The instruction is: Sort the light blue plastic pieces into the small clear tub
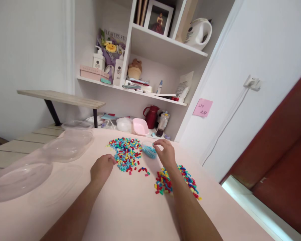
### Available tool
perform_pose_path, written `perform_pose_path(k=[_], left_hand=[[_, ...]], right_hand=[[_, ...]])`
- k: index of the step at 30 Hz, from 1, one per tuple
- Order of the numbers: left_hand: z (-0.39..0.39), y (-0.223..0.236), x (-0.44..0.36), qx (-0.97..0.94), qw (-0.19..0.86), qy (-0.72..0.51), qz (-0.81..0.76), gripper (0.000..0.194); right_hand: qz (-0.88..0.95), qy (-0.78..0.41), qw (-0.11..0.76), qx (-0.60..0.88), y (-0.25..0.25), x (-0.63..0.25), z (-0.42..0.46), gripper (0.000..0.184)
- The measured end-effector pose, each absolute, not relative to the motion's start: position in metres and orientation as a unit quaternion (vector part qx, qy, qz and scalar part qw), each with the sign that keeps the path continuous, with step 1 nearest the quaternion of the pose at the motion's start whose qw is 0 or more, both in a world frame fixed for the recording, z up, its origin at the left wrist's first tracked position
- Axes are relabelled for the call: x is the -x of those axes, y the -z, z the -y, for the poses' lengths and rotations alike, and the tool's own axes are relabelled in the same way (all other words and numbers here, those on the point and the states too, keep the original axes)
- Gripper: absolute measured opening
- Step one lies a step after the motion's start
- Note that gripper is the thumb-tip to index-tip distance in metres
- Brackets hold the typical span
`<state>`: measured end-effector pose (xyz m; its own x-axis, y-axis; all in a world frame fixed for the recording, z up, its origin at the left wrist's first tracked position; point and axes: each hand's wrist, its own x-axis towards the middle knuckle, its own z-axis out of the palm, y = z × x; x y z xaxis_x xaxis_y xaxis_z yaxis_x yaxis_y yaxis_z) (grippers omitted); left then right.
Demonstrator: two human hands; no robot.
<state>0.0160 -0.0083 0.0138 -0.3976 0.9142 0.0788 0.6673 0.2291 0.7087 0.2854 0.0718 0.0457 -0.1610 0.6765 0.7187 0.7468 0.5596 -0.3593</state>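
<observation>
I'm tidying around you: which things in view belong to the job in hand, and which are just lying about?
Job, apparently:
- coloured pieces, both piles
- tub of blue pieces, by the right hand
- perhaps clear containers

Lying about:
- red jug
- pink tray
- pink note

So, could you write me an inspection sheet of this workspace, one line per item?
Surface: pale pink tabletop, bare across the near middle.
Things in hand: left pile of small colored pieces, right pile of small colored pieces, clear container with blue pieces; a few strays between the piles.
Clutter: clear plastic containers at left; pink tray and red jug at back.
Left hand: at the left pile's edge; grip unclear.
Right hand: fingertips at the clear container; whether they grip a piece is unclear.
Cables: white cable hangs from a wall plug, right.
Surroundings: filled white shelves, pink note on wall, reddish door.
</observation>
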Motion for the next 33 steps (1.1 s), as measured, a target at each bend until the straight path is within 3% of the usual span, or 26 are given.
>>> perform_pose_path(k=[6,10,16,21,29,33], left_hand=[[0.006,-0.014,-0.015,-0.515,0.185,-0.340,-0.765,0.025],[0.006,-0.014,-0.016,-0.520,0.180,-0.343,-0.762,0.027],[0.006,-0.013,-0.016,-0.526,0.171,-0.347,-0.758,0.026],[0.004,-0.011,-0.014,-0.531,0.165,-0.342,-0.758,0.027],[0.004,-0.011,-0.014,-0.526,0.170,-0.340,-0.761,0.028],[0.001,-0.008,-0.013,-0.532,0.167,-0.343,-0.756,0.027]], right_hand=[[0.750,0.046,0.410,0.517,-0.034,-0.293,-0.083,0.032],[0.780,-0.034,0.441,0.442,-0.035,-0.280,-0.070,0.028],[0.901,-0.119,0.276,0.311,-0.027,-0.248,-0.049,0.021],[0.913,-0.135,0.215,0.318,-0.019,-0.248,-0.052,0.029],[0.904,-0.139,0.231,0.333,-0.023,-0.252,-0.047,0.033],[0.914,-0.149,0.199,0.321,-0.020,-0.249,-0.049,0.029]])
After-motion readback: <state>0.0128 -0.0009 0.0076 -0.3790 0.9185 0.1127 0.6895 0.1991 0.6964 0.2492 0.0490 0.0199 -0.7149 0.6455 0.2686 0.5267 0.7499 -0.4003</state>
